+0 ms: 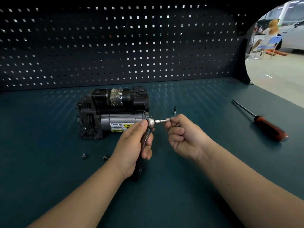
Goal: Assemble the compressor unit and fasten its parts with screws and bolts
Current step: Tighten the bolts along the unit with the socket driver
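1. Fingers (146,153) of my left hand (134,143) are curled round the dark handle of a ratchet (150,122). The thumb presses near its head, and the tool is held up off the bench (49,178).
2. Fingers (176,129) of my right hand (185,139) pinch the tip of a slim bit (162,121) that sticks sideways out of the ratchet head. The other fingers are curled toward the palm.
3. The compressor (113,112) sits on the bench just behind the ratchet, its warning label facing me. Neither hand touches it.
4. Two loose bolts (84,156) lie on the bench left of my left wrist, apart from the compressor. A spare bit (174,110) stands near the compressor's right end, and a red-handled screwdriver (263,122) lies far right.
5. My reading is that I am setting up the tool. The body looks mostly assembled, but these bolts are not yet driven in.
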### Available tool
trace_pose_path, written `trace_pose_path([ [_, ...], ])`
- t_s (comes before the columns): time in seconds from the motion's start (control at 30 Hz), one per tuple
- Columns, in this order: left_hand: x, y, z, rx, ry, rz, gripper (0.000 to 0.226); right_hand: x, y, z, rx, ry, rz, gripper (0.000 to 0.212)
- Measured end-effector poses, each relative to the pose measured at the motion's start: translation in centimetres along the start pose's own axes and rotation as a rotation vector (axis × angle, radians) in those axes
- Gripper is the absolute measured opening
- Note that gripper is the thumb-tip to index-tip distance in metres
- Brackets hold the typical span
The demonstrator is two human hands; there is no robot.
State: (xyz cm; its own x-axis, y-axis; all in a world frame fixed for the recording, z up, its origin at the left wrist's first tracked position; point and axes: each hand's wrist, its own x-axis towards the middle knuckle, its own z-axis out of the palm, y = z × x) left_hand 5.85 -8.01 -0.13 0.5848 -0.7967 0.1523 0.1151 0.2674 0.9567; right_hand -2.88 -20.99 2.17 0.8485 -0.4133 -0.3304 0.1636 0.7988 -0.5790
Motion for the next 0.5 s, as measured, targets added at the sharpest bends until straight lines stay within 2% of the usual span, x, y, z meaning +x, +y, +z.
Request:
trace_pose_path([
  [0.13,0.1,0.2,-0.1,0.035,0.000,0.013,0.032,-0.4,0.4,0.1,-0.019,-0.010,0.044,0.023],
  [0.27,0.4,0.6,-0.6,-0.027,0.017,-0.016,0.038,-1.0,0.4,0.3,-0.267,-0.058,-0.037,0.018],
  [0.37,0.7,1.5,-1.5,-0.120,-0.051,-0.030,0.040,-0.9,0.1,0.0,-0.473,-0.081,-0.068,0.024],
  [0.43,0.8,2.0,-2.0,-0.087,-0.051,-0.005,0.038,-0.3,-0.6,-0.5,-0.480,-0.029,-0.003,0.031],
  [0.5,0.8,2.1,-2.2,0.032,0.030,0.024,0.023,0.2,-1.3,-0.9,-0.407,0.038,0.060,0.027],
])
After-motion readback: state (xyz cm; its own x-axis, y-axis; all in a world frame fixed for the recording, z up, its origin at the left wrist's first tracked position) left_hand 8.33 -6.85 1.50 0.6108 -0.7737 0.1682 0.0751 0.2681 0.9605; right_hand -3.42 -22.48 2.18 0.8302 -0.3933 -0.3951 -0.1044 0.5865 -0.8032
